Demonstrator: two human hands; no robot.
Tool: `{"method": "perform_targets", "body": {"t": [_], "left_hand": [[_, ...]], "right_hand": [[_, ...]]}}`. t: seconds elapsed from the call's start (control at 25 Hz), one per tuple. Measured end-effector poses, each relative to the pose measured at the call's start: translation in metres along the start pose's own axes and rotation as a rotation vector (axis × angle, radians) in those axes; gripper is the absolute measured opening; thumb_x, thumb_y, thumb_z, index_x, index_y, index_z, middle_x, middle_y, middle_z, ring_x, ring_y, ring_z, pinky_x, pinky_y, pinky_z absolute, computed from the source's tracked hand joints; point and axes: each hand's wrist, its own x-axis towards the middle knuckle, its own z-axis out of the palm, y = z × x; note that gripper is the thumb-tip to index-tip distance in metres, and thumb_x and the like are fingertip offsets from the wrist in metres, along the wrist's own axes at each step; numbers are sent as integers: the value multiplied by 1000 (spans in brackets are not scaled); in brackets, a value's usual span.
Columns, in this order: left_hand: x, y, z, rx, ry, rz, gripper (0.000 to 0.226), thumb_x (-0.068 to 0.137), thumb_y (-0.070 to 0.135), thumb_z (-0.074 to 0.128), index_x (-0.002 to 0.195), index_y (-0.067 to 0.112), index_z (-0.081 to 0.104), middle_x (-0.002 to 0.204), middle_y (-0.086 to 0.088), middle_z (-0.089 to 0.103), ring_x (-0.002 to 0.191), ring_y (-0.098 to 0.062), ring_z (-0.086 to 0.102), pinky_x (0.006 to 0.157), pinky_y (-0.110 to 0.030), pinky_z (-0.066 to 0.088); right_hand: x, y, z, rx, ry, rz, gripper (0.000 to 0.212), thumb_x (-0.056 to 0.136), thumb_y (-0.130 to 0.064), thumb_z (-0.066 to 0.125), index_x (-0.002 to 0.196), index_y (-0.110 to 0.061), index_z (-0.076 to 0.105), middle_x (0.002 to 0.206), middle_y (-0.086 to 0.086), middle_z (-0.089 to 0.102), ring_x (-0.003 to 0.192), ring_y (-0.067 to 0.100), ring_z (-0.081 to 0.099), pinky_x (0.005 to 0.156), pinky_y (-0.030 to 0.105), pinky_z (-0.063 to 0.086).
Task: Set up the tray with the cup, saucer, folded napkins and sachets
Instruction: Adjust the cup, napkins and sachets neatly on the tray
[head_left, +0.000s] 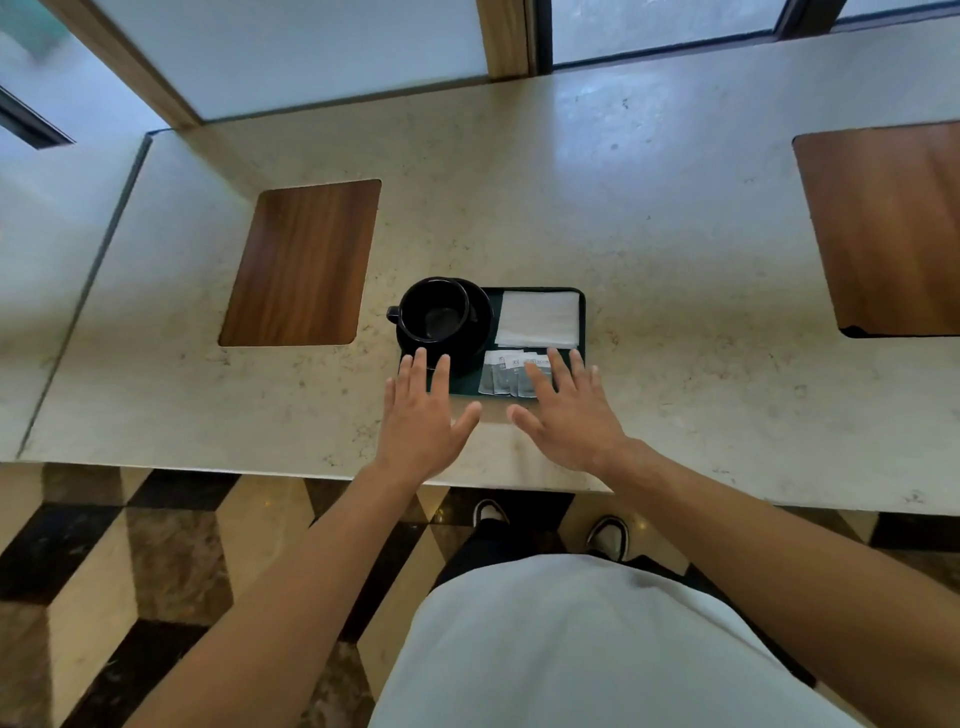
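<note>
Head view — hands (498, 415) flat over tray (583, 312).

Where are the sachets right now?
In the head view, the sachets lie on the near right part of the tray, just below the folded napkins and right of the cup, partly under the right hand.

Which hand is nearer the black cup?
Left. The left hand has its fingertips by the saucer just below the black cup; the right hand lies over the sachets, farther off.
</note>
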Motion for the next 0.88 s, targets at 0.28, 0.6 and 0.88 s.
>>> {"method": "perform_targets", "body": {"t": [0.28, 0.6, 0.88], "left_hand": [[11, -39, 2, -80, -28, 91, 79, 98, 59, 40, 160, 19, 12, 169, -13, 6, 155, -30, 1, 126, -49, 9], [13, -96, 11, -78, -141, 170, 80, 98, 59, 41, 159, 17, 11, 168, -16, 8, 155, -31, 4, 126, -49, 10], [19, -99, 6, -87, -89, 223, 79, 96, 53, 48, 158, 18, 14, 166, -15, 16, 154, -30, 12, 125, -47, 14]], "right_hand": [[15, -21, 7, -53, 31, 113, 83, 96, -73, 24, 162, -28, -1, 169, 9, -12, 153, 32, -21, 124, 55, -8], [20, -69, 33, -78, 24, 190, 86, 94, -74, 24, 161, -30, -6, 169, 9, -14, 153, 33, -20, 121, 54, -10], [15, -75, 33, -79, 0, 218, 82, 97, -69, 29, 162, -30, -4, 170, 9, -11, 155, 32, -13, 122, 53, -7]]}}
